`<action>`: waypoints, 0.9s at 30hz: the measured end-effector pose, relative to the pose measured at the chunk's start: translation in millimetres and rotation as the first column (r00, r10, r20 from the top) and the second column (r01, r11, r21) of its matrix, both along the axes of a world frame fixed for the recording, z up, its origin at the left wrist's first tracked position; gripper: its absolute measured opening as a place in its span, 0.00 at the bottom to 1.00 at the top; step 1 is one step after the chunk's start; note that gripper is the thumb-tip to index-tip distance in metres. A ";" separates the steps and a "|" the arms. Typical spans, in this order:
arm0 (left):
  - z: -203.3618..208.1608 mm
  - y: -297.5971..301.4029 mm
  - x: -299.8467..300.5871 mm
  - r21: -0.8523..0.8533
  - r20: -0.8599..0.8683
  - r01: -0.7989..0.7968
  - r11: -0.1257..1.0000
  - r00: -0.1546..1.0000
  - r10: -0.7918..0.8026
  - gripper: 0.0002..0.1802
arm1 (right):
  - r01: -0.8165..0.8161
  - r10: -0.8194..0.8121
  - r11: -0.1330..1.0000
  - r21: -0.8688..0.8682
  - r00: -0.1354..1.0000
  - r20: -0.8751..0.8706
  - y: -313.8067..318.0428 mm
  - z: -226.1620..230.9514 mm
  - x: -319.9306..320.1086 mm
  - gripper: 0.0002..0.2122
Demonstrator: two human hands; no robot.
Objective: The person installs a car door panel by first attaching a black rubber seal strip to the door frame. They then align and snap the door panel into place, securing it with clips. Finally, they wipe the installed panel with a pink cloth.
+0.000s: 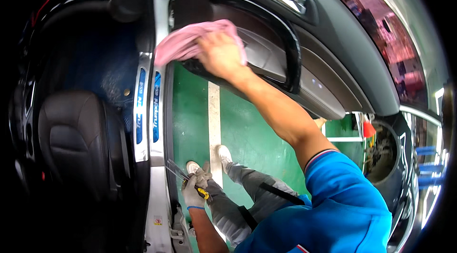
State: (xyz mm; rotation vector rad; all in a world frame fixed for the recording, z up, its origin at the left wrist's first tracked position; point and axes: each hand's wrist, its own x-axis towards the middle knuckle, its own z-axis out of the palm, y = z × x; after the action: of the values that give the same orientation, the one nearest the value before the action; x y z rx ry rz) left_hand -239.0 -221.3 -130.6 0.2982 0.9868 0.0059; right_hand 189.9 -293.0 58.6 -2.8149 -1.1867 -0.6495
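Observation:
My bare right hand (220, 54) grips a bunched pink cloth (178, 45) against the lower inside of the open car door (333, 91). The hand and cloth are slightly blurred. Lower down, beside the door sill, my left hand (193, 197) wears a pale work glove and is closed round a screwdriver (203, 193) with a yellow and black handle. Thin metal shafts (177, 170) point up and left from that hand; I cannot tell whether they belong to one tool or two. A crumpled pale glove (203, 177) is bunched at the same hand.
A dark car seat (71, 134) stands inside the cabin on the left, behind metal sill plates with blue strips (156, 105). The door pull handle (293, 53) curves out from the panel. Below is a green floor (190, 110) with a white line (214, 115).

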 end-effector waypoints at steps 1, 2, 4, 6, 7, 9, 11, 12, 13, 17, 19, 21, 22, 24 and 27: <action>-0.3 0.7 -5.2 0.042 -0.008 0.028 0.999 1.000 -0.028 0.04 | -0.032 0.032 0.999 0.030 0.999 0.010 -0.4 6.4 -0.2 0.14; 0.2 4.3 -9.8 0.084 -0.023 0.061 0.995 0.998 -0.059 0.04 | -0.059 0.059 0.996 0.059 0.998 0.015 -6.8 9.2 -2.9 0.13; 12.2 6.8 -11.0 0.100 -0.074 0.068 0.993 0.995 -0.061 0.03 | 0.127 -0.125 0.991 0.034 0.990 -0.061 -47.8 2.7 2.7 0.16; 19.0 12.3 -13.4 0.102 -0.116 0.050 0.994 0.993 -0.038 0.04 | 0.295 -0.285 0.935 0.197 0.955 -0.079 -83.2 16.7 -25.6 0.21; 5.8 13.1 -20.9 0.104 -0.117 0.076 0.992 0.991 -0.064 0.03 | 0.347 -0.341 0.913 0.213 0.938 -0.067 -101.7 20.9 -42.9 0.23; -10.1 12.1 -26.3 0.081 -0.050 0.122 0.989 0.992 -0.118 0.04 | 0.417 -0.416 0.893 0.166 0.908 -0.048 -138.0 16.4 -78.8 0.26; -8.7 19.2 -20.7 0.084 0.001 0.153 0.985 0.988 -0.154 0.06 | 0.376 -0.373 0.916 0.138 0.927 -0.047 -154.5 6.3 -110.1 0.25; -2.7 20.3 -13.8 0.087 0.012 0.159 0.983 0.987 -0.160 0.06 | 0.293 -0.295 0.955 0.042 0.953 0.065 -169.3 4.7 -121.0 0.20; 4.8 22.1 -7.9 0.085 0.022 0.175 0.981 0.984 -0.177 0.07 | 0.306 -0.304 0.950 0.060 0.952 -0.046 -192.4 -5.0 -130.5 0.17; 28.5 34.0 10.0 0.032 0.024 0.151 0.988 0.988 -0.152 0.12 | 0.523 -0.502 0.835 0.171 0.852 -0.149 -280.4 -23.1 -183.5 0.09; 45.3 34.8 21.9 -0.178 0.106 0.161 0.971 0.984 -0.144 0.15 | 0.807 -0.758 0.554 0.205 0.591 -0.278 -362.7 -47.7 -222.2 0.13; 66.2 41.9 26.0 -0.058 0.136 0.214 0.975 0.969 -0.204 0.12 | 0.942 -0.735 0.242 0.231 0.334 -0.591 -438.9 -62.1 -252.3 0.20; 26.8 43.7 12.8 0.001 0.043 0.118 0.993 0.992 -0.118 0.12 | 0.971 -0.628 0.119 0.209 0.237 -0.741 -449.5 -60.5 -246.2 0.21; 44.8 39.0 20.4 0.072 -0.014 0.075 0.995 0.997 -0.074 0.08 | 0.955 -0.148 -0.205 0.213 0.185 -0.972 -409.9 -39.6 -243.9 0.17; 22.9 31.8 3.7 0.089 -0.067 0.133 0.987 0.990 -0.128 0.07 | 0.991 0.442 -0.112 0.070 0.113 -0.890 -373.5 -31.0 -234.2 0.21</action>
State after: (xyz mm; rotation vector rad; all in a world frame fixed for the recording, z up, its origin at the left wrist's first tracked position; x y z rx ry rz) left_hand -235.3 -189.5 -107.7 0.4503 1.0281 -0.0774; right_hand -44.3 -666.5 27.5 -1.2909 0.7347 0.3816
